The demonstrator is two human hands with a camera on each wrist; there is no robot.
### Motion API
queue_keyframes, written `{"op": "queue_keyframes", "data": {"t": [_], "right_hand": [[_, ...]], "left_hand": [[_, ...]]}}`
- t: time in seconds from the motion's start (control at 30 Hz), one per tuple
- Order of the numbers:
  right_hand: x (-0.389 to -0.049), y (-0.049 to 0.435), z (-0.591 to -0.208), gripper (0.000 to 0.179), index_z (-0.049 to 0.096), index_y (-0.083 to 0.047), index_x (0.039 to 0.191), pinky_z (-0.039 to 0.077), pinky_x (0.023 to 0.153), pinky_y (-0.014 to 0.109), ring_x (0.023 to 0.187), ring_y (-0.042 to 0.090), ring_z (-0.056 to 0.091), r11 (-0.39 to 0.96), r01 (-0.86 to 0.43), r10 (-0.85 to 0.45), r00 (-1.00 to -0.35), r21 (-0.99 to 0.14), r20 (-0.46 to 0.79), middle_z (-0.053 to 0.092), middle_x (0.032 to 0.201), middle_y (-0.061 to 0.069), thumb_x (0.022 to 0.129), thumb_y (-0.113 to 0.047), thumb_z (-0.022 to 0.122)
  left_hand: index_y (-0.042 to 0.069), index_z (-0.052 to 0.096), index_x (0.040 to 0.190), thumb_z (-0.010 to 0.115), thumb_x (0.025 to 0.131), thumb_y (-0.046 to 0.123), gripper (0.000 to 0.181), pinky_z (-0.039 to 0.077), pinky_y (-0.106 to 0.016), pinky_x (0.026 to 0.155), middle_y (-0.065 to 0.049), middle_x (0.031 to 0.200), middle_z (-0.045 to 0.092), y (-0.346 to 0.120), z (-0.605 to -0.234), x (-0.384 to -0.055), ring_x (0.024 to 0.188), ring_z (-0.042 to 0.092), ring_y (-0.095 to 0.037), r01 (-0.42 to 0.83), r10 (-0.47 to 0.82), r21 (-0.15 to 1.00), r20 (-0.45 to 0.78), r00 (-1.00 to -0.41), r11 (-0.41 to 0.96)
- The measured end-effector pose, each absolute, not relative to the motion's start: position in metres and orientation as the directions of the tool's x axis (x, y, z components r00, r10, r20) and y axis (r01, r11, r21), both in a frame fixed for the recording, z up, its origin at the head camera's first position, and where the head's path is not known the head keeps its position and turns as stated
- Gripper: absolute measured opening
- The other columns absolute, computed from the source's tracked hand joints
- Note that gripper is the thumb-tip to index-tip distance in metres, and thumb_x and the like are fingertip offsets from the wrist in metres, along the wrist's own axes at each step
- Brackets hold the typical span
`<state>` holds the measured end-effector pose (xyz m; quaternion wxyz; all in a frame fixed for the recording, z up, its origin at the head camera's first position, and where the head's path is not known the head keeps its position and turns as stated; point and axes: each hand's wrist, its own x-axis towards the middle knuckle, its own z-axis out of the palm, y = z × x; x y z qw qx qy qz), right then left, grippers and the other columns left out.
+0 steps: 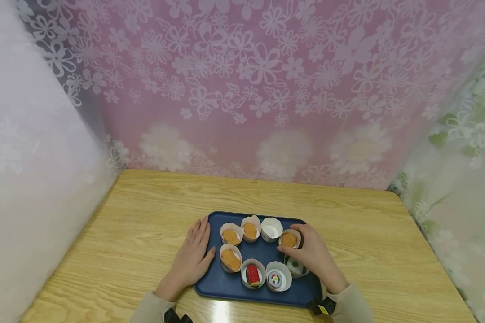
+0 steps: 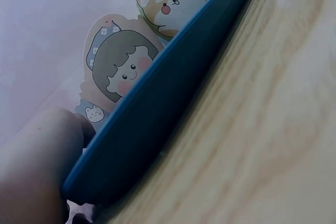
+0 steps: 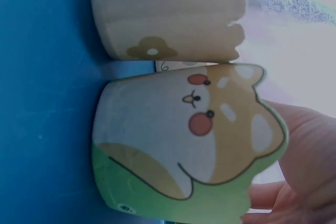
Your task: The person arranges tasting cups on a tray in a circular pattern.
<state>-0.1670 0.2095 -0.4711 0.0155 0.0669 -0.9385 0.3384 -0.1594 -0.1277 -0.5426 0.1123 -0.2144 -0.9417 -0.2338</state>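
Note:
My right hand (image 1: 313,251) curls its thumb and fingers about a paper cup (image 1: 281,233) holding an orange piece (image 1: 288,240), on the right side of a dark blue tray (image 1: 262,254). Beneath that hand, partly covered, is a cup with a white, green-dotted piece (image 1: 295,265). In the right wrist view, a cup with a printed dog (image 3: 157,129) hides most of the hand's fingers (image 3: 265,195). Flat on the tray's left edge rests my left hand (image 1: 194,255), fingers straight. Its nearest cup (image 1: 224,266) contains another orange piece (image 1: 231,259).
Several cups form a ring on the tray, including an empty white one (image 1: 271,229), one with a red piece (image 1: 252,274) and one with a round sushi-like piece (image 1: 275,279). The tray lies on a wood-grain table (image 1: 153,211) before a pink flowered curtain (image 1: 250,89).

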Motion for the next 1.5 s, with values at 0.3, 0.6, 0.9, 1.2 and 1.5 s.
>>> {"op": "queue_keyframes", "data": {"t": [0.3,0.6,0.9,1.2,1.5], "right_hand": [[-0.166,0.21,-0.472,0.07,0.061,0.001,0.128,0.056,0.085,0.05,0.106,0.034,0.061,0.763,-0.148,-0.124,-0.989,-0.63,0.082,0.061,0.122,0.017,0.076,-0.038,0.086],[-0.168,0.212,-0.47,0.069,0.061,0.002,0.128,0.055,0.086,0.051,0.107,0.034,0.061,0.772,-0.168,-0.14,-0.986,-0.613,0.095,0.061,0.122,0.017,0.077,-0.039,0.085],[-0.166,0.214,-0.468,0.072,0.06,0.002,0.129,0.054,0.088,0.051,0.108,0.035,0.061,0.773,-0.166,-0.145,-0.986,-0.613,0.085,0.061,0.124,0.018,0.077,-0.041,0.085],[-0.164,0.216,-0.467,0.077,0.057,0.002,0.133,0.053,0.09,0.054,0.112,0.038,0.059,0.783,-0.16,-0.151,-0.986,-0.6,0.067,0.059,0.128,0.02,0.077,-0.045,0.084],[-0.164,0.216,-0.461,0.081,0.053,0.002,0.137,0.053,0.088,0.052,0.11,0.036,0.059,0.768,-0.151,-0.172,-0.985,-0.623,0.026,0.057,0.131,0.02,0.079,-0.047,0.082]], "left_hand": [[-0.008,0.021,0.154,0.049,0.101,0.019,0.065,0.014,-0.054,0.119,-0.019,0.164,0.01,-0.128,-0.539,-0.156,0.15,0.009,-0.04,0.455,0.365,0.393,0.285,-0.886,0.799],[-0.009,0.018,0.154,0.045,0.101,0.017,0.065,0.012,-0.053,0.12,-0.019,0.165,0.006,-0.127,-0.537,-0.157,0.15,0.005,-0.04,0.452,0.378,0.399,0.253,-0.891,0.798],[-0.009,0.019,0.154,0.046,0.101,0.017,0.065,0.013,-0.053,0.12,-0.022,0.164,0.006,-0.123,-0.534,-0.155,0.15,0.006,-0.04,0.461,0.386,0.396,0.257,-0.886,0.794],[-0.008,0.016,0.155,0.043,0.104,0.02,0.064,0.002,-0.045,0.122,-0.02,0.165,0.004,-0.117,-0.537,-0.151,0.151,0.003,-0.038,0.444,0.377,0.414,0.235,-0.896,0.795],[-0.009,0.018,0.154,0.043,0.106,0.022,0.063,0.012,-0.055,0.12,-0.023,0.163,0.007,-0.12,-0.536,-0.159,0.15,0.006,-0.042,0.452,0.391,0.366,0.23,-0.891,0.814]]}}
